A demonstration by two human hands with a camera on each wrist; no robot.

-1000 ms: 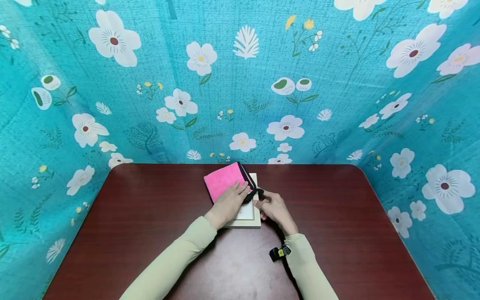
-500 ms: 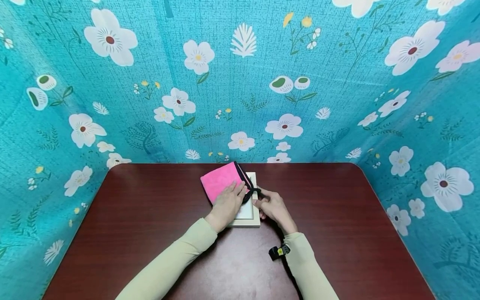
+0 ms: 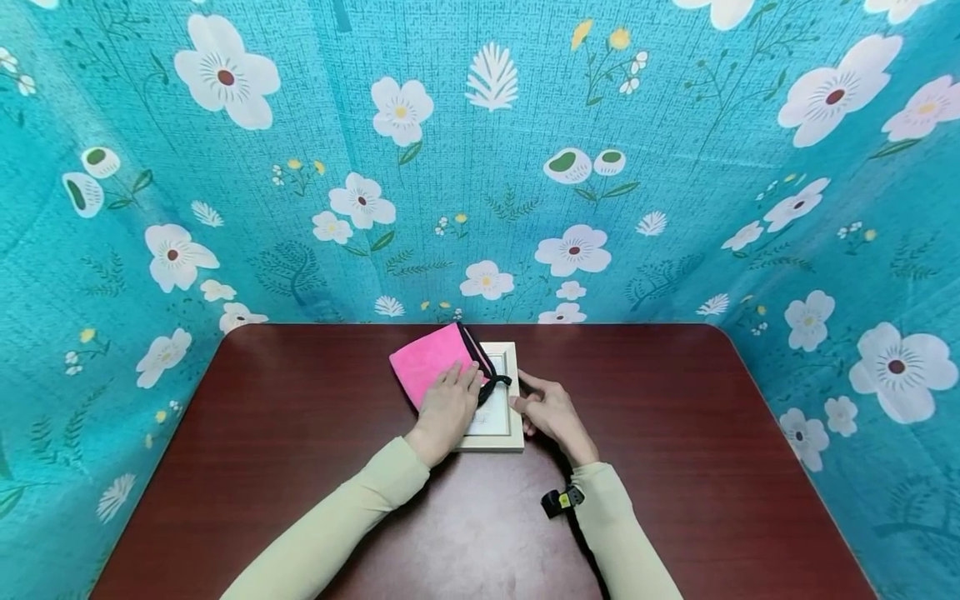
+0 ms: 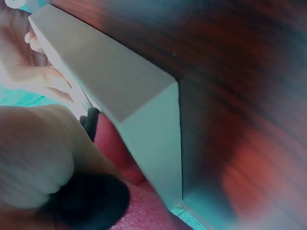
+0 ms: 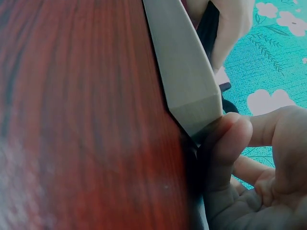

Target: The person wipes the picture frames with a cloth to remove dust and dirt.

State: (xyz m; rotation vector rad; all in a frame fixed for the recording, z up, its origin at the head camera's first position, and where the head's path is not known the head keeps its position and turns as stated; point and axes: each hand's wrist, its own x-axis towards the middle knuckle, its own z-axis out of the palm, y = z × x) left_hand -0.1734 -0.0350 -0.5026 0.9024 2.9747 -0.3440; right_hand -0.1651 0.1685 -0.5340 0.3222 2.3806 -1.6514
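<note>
A cream picture frame (image 3: 517, 437) lies on the dark red table, its right side and lower edge showing. A folded pink cloth (image 3: 427, 354) with black trim covers its left part and overhangs to the left. My left hand (image 3: 447, 408) rests on the cloth with fingers extended. By the frame's right edge, my right hand (image 3: 551, 417) holds the rim, thumb on it and the other fingers bent at the side. In the right wrist view the thumb (image 5: 232, 139) touches the frame's corner (image 5: 196, 115). The left wrist view has the pink cloth (image 4: 115, 148) beneath the hand.
The dark red table (image 3: 300, 483) spreads out on both sides of the frame. Behind it and at the sides hangs a turquoise flowered curtain (image 3: 450, 208). A black strap with a yellow mark (image 3: 562, 502) sits at the right wrist.
My left hand and the pink cloth have slid left across the frame, uncovering more of its right part. The right hand stays at the frame's right edge.
</note>
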